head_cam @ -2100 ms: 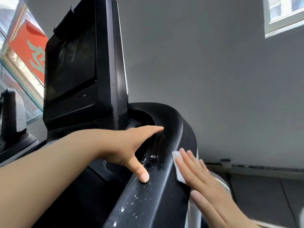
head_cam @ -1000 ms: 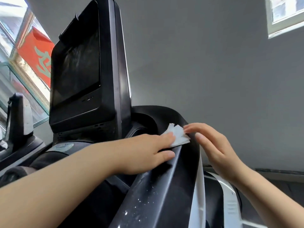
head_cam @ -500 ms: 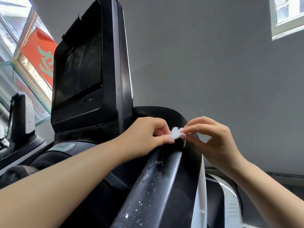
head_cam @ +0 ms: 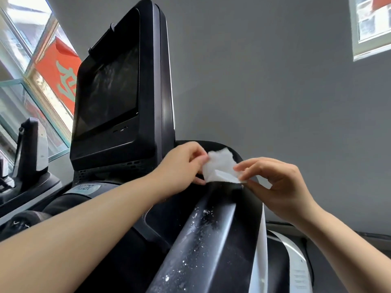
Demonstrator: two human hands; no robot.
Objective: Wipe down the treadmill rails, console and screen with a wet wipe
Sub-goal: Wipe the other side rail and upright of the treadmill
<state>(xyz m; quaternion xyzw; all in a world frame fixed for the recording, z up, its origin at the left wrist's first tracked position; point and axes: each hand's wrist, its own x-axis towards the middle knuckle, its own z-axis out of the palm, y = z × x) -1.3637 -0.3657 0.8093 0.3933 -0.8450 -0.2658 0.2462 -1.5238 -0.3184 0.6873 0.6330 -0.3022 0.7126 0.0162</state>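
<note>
The small white wet wipe (head_cam: 220, 168) is held up in the air just above the top end of the black, glossy treadmill rail (head_cam: 213, 235), at the place where the rail bends toward the console. The left hand (head_cam: 183, 166) pinches the wipe's left edge between thumb and curled fingers, and the right hand (head_cam: 275, 182) pinches its lower right corner in the same way, so the sheet is stretched between them. The wipe looks soft and fibrous, crumpled on top and with a smooth fold below. The rail is a broad, smooth plastic beam with a raised middle ridge, and white specks and streaks lie along its upper face. Its right edge meets a thin white panel (head_cam: 260, 246). To the left of the hands stands the tall dark screen (head_cam: 108, 89) in a thick, rounded black frame; its glass shows faint smears. To the right of the rail there is only the plain grey wall (head_cam: 275, 85), well apart.
</note>
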